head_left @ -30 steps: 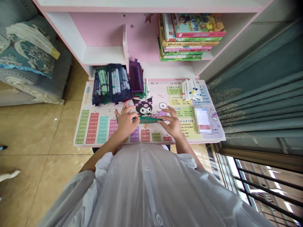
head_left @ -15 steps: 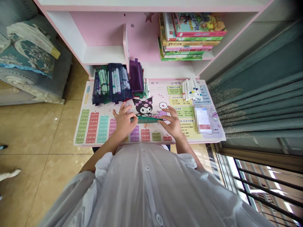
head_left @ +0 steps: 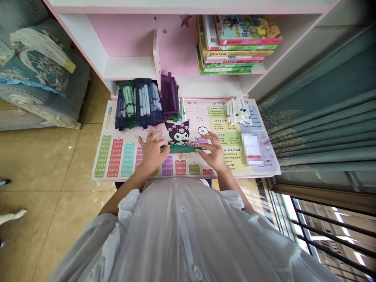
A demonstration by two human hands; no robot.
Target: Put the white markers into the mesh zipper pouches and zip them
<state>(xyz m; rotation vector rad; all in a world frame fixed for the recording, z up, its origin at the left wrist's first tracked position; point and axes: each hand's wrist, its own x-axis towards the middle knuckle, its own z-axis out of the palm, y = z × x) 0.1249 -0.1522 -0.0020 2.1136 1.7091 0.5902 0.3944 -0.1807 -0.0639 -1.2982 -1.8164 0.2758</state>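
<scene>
A flat green pencil pouch (head_left: 181, 149) lies on the printed desk mat (head_left: 117, 156), held between both hands. My left hand (head_left: 152, 152) pinches its left end, other fingers spread above. My right hand (head_left: 216, 154) grips its right end with bent fingers. Behind them stand dark mesh pouches (head_left: 141, 103) stuffed with markers and a purple pouch (head_left: 169, 95). A loose bunch of white markers (head_left: 237, 111) lies at the back right of the mat.
A stack of books (head_left: 237, 45) fills the right shelf of the pink desk hutch (head_left: 129, 43). A blurred card (head_left: 252, 149) lies right of my right hand. A sofa (head_left: 35, 70) stands left, teal curtains (head_left: 323, 117) right.
My left hand has slid slightly right along the green pouch and its fingers shifted. The right hand and the pouch stay almost where they were.
</scene>
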